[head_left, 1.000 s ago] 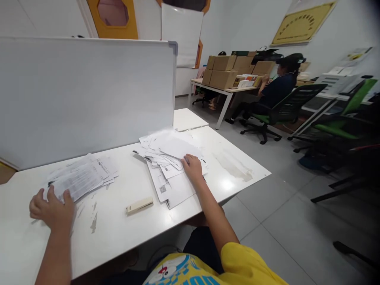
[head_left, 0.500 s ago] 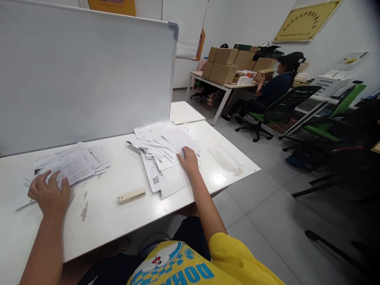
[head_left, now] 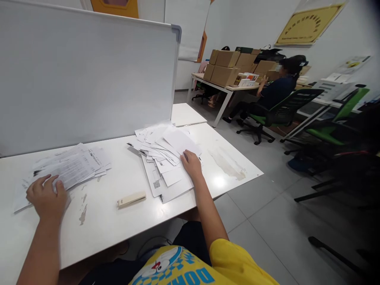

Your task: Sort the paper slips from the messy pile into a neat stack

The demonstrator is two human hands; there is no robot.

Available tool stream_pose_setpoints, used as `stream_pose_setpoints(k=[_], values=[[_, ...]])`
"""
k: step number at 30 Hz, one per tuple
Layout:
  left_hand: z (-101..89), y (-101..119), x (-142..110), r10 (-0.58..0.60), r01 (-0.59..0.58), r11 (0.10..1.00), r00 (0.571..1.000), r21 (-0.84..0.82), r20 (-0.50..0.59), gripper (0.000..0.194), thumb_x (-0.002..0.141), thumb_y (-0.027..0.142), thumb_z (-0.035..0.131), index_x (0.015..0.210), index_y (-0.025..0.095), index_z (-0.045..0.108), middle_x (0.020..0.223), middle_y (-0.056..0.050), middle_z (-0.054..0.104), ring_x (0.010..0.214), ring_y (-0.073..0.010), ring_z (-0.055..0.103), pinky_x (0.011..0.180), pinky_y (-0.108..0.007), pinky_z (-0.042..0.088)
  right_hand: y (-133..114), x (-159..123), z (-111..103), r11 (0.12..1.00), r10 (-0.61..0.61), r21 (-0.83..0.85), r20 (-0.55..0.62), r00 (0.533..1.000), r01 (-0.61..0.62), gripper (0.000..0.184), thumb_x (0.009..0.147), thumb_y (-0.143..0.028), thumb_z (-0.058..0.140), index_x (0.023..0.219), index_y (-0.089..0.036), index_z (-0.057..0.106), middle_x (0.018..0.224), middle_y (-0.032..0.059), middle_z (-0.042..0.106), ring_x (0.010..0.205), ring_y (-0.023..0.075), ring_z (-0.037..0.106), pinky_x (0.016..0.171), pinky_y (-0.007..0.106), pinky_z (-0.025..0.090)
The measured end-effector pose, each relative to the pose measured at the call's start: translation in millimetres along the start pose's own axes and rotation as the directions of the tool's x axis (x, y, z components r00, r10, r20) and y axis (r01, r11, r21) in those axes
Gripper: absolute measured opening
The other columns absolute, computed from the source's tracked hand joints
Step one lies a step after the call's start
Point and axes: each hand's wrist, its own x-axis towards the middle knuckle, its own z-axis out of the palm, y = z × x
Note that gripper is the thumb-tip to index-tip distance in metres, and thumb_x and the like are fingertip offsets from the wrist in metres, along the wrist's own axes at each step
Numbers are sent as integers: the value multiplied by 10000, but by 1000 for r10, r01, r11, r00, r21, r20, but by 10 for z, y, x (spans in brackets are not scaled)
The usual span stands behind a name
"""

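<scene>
Across the white table (head_left: pixel 101 221), the hands sit well apart: the left hand (head_left: pixel 49 196), fingers spread, touches printed papers (head_left: pixel 74 166) at its one o'clock; the right hand (head_left: pixel 191 164) rests on loose papers (head_left: pixel 154 142) at its ten, grip unclear. Both have barely moved; no sheet looks lifted. Printed papers and stapler (head_left: pixel 131 199) run eight-to-two.

Off the left edge runs the white rectangular whiteboard (head_left: pixel 86 79); the bare left hand (head_left: pixel 48 198) covers part of the white printed paper sheets (head_left: pixel 77 169) at left, lettering too small to read; whether the bare right hand (head_left: pixel 192 165) pinches any, can't tell.
</scene>
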Motion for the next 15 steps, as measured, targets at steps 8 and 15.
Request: stream_pose_setpoints(k=[8,15], values=[[41,-48,63,-37,35,997,999,-62,-29,83,665,252,565,647,179,530,839,-61,556,1015,-239,500,1092,-532,325,-19,-9,-3,998,-21,-53,20,1000,22,387,898,-350,608,1231,-156,639,1372,155,614,1269,304,558,1065,463,443],[169,-214,145,79,-81,996,995,-40,-60,135,649,313,582,630,188,536,715,-34,536,810,-199,502,998,-575,407,-12,-18,22,998,-22,-57,10,1000,23,376,925,-348,551,1230,-146,639,1349,151,636,1233,307,594,1050,451,463]])
